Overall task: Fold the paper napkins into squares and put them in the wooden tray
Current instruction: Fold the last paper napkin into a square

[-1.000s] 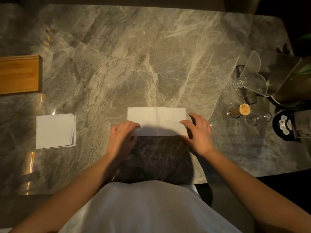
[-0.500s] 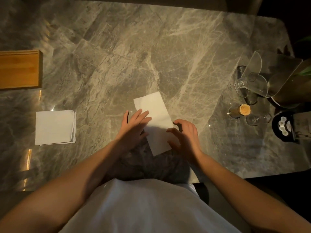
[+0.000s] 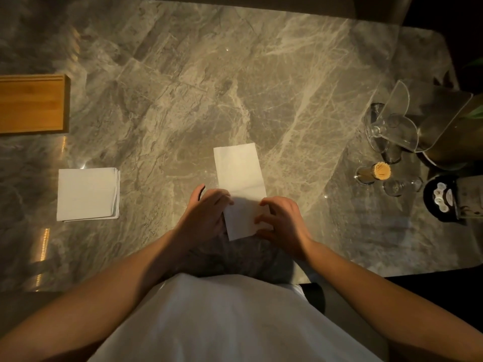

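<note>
1. Napkin [image 3: 240,178] in work is a long white rectangle lying flat on the grey marble worktop [image 3: 183,87], its long side running away from me, slightly tilted; I see a crease across it just beyond my fingertips.
2. My left hand [image 3: 203,218] rests on the napkin's near left edge, fingers [image 3: 222,198] loosely curled and pressing down on the paper, thumb raised clear to the left.
3. My right hand [image 3: 283,226] sits on the near right edge, its fingers bent with the tips on the paper; I cannot tell whether they pinch the edge or only press it.
4. The near half of the napkin lies between my two hands in their shadow; the far half extends past the fingertips into the light.
5. A stack of unfolded white napkins [image 3: 88,194] lies well to the left of my left hand, square, with its layered edges showing on the right side.
6. The wooden tray [image 3: 32,103] is farther off to the left and beyond that stack, cut by the frame edge; the part I see holds no napkin.
7. Well to the right of my right hand stands a jar of toothpicks [image 3: 376,173], with clear glassware [image 3: 389,131] beyond it and a clear acrylic stand [image 3: 431,118] past that.
8. A dark round object [image 3: 441,198] sits at the far right; it is too dim to name.
</note>
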`<state>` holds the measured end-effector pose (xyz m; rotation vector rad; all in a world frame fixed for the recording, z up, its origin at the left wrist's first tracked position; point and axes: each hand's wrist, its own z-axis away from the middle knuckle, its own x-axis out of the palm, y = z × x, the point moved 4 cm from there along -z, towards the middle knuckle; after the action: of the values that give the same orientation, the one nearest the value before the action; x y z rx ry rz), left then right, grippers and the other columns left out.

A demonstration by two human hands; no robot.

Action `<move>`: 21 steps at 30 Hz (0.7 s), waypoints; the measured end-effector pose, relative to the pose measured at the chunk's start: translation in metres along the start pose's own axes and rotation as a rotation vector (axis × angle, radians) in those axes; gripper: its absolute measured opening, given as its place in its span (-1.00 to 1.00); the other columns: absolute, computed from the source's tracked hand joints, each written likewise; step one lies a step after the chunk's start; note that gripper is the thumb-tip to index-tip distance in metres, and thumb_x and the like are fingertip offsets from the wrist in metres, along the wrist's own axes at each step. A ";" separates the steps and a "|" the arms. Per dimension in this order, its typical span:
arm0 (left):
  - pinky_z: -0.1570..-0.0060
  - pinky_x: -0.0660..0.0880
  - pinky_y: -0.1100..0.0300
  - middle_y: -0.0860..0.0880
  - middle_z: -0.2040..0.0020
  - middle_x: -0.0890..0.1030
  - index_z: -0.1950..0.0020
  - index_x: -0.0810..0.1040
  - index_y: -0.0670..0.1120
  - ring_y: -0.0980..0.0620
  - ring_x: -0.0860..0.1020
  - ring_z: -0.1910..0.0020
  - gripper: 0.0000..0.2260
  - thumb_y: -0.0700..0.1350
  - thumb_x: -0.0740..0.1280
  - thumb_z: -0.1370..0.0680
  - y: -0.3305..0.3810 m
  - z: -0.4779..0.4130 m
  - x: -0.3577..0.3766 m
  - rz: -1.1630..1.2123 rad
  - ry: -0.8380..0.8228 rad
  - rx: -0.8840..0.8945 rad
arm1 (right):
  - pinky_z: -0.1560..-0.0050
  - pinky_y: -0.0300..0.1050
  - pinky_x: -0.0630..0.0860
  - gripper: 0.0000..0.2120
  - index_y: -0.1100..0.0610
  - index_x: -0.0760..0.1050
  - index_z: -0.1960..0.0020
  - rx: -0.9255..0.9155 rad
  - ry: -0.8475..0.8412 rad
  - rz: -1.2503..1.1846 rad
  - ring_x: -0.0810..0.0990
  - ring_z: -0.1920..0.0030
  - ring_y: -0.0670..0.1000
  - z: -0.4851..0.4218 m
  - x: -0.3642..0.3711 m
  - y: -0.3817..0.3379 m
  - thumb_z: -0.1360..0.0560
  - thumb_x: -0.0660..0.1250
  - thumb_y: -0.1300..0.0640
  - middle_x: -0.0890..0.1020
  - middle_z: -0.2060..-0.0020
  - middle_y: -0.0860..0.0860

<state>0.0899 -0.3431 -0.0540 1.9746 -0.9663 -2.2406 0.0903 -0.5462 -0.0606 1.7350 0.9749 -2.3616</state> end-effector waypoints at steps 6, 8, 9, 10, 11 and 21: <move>-0.28 0.25 -0.07 0.01 -0.07 0.57 -0.07 0.53 -0.06 0.01 0.52 -0.09 -0.70 -0.16 0.36 -0.35 -0.004 -0.007 0.000 0.035 -0.074 -0.034 | 0.10 0.07 0.55 -0.86 0.06 0.66 0.25 0.003 0.029 -0.047 0.62 0.08 0.13 -0.008 -0.009 -0.009 -0.24 0.58 0.10 0.66 0.08 0.06; -0.22 0.30 -0.02 0.01 -0.06 0.57 -0.06 0.52 -0.05 0.00 0.53 -0.07 -0.70 -0.16 0.39 -0.34 -0.006 -0.009 0.000 0.047 -0.063 -0.054 | 0.14 0.07 0.56 -0.87 0.09 0.65 0.23 0.005 0.052 -0.081 0.62 0.11 0.12 -0.008 -0.013 -0.011 -0.27 0.57 0.12 0.65 0.11 0.06; -0.19 0.30 0.00 0.02 -0.07 0.57 -0.06 0.52 -0.05 0.00 0.52 -0.06 -0.69 -0.16 0.41 -0.33 -0.007 -0.009 -0.001 0.057 -0.055 -0.068 | 0.15 0.07 0.56 -0.88 0.10 0.64 0.22 0.006 0.072 -0.112 0.61 0.11 0.11 -0.009 -0.016 -0.012 -0.29 0.55 0.13 0.65 0.12 0.05; -0.16 0.29 0.04 0.02 -0.07 0.56 -0.06 0.52 -0.05 0.00 0.51 -0.06 -0.68 -0.18 0.41 -0.33 -0.008 -0.010 -0.001 0.068 -0.045 -0.087 | 0.15 0.07 0.55 -0.89 0.10 0.63 0.21 0.006 0.091 -0.151 0.59 0.10 0.09 -0.008 -0.020 -0.013 -0.31 0.53 0.13 0.64 0.12 0.04; -0.12 0.27 0.08 0.03 -0.06 0.57 -0.04 0.52 -0.04 0.01 0.51 -0.05 -0.70 -0.20 0.41 -0.33 -0.010 -0.010 -0.002 0.079 -0.029 -0.111 | 0.15 0.07 0.54 -0.90 0.10 0.62 0.20 0.001 0.105 -0.186 0.58 0.10 0.07 -0.008 -0.022 -0.013 -0.33 0.51 0.13 0.63 0.12 0.02; -0.04 0.20 0.20 0.06 0.10 0.64 0.06 0.56 -0.04 0.02 0.57 0.06 -0.81 -0.32 0.33 -0.44 -0.014 -0.001 -0.011 0.257 0.142 -0.269 | -0.04 0.01 0.44 -0.65 0.04 0.51 -0.22 0.189 0.124 -0.160 0.49 -0.06 0.05 -0.003 -0.025 0.014 -0.46 0.37 0.25 0.58 -0.06 -0.01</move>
<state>0.0989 -0.3275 -0.0502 1.7555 -0.8021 -1.9487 0.1072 -0.5638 -0.0460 1.9601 0.9689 -2.5460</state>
